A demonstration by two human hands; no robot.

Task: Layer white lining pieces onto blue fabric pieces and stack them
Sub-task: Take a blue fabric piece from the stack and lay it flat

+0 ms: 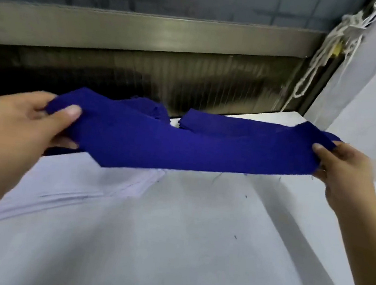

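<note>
Blue fabric piece [158, 143] is stretched out between both hands, held up over the white table [195, 237]. Left hand [25, 123] pinches one end, thumb on top and fingers curled under, so most of those fingers are hidden by the cloth. Right hand [343, 169] grips the other end the same way, only the thumb tip and knuckles showing. Behind the strip there's a stack of blue pieces [153, 110] and a second blue pile [208, 121], both half covered, so can't count layers. White lining pieces [79, 181] lie on the table just below, left of centre, edges kinda blurry against the table. Both forearms run off the frame.
</note>
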